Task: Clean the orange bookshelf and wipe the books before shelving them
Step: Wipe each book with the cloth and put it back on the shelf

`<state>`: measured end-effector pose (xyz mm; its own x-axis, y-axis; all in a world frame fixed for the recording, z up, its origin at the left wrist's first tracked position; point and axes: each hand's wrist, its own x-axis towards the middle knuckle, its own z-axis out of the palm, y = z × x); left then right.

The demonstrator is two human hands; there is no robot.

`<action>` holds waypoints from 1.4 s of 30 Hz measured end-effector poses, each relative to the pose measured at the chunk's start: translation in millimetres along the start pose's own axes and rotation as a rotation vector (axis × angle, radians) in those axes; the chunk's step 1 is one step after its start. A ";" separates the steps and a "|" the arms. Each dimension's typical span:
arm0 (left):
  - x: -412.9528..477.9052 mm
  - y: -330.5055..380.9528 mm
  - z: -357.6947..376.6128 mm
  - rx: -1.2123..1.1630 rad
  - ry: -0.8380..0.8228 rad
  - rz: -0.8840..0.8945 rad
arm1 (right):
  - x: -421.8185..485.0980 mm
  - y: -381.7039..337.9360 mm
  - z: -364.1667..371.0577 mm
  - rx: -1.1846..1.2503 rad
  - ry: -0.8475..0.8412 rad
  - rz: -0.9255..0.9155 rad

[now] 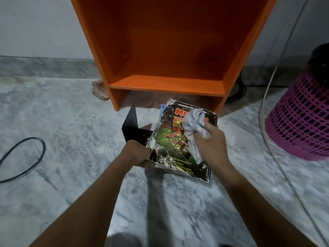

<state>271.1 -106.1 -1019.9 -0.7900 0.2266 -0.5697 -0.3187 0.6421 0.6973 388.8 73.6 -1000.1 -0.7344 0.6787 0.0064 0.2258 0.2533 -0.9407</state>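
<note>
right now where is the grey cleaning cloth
In the head view, the crumpled grey cloth is bunched in the right hand, pressed on the worn dark book cover just in front of the orange wooden bookshelf.

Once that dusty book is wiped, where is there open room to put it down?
The orange bookshelf shelf board is bare. Open floor lies between the black cable and the black bookend. It is crowded around the book stack under both hands, and rightward by the pink basket.

Grey marbled floor [74, 122], pale wall [35, 24], pink mesh basket [300, 122], possibly upturned
</note>
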 end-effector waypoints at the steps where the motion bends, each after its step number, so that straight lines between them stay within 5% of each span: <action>1: 0.5 0.1 -2.0 0.001 -0.033 0.015 | -6.6 -3.0 8.9 -0.077 -0.011 -0.061; 8: 3.9 -11.7 -10.2 -0.148 -0.101 0.038 | -55.1 23.8 92.5 -0.778 -0.310 -0.480; 14: 8.4 -18.4 -10.5 -0.199 -0.137 0.014 | -33.0 31.7 83.7 -0.804 -0.360 -0.559; 20: 11.0 -19.8 -8.1 -0.205 -0.119 -0.016 | 50.2 53.0 20.2 -0.503 0.032 -0.109; 27: 11.1 -16.2 -12.8 -0.184 -0.191 -0.028 | 52.9 38.8 -13.9 -0.466 0.282 -0.142; 32: 12.2 -17.2 -16.5 -0.211 -0.239 -0.036 | -29.4 30.2 67.0 -0.562 -0.220 -0.516; 35: 13.2 -19.0 -16.4 -0.185 -0.248 -0.038 | -45.4 42.7 74.0 -0.711 -0.232 -0.686; 42: 16.0 -17.8 -13.3 -0.122 -0.178 -0.039 | 18.0 66.1 -7.1 -0.503 0.208 -0.104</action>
<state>257.2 -123.7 -1035.6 -0.6741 0.3360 -0.6578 -0.4168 0.5622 0.7143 395.1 107.4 -1059.7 -0.6386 0.7417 0.2051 0.4745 0.5893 -0.6539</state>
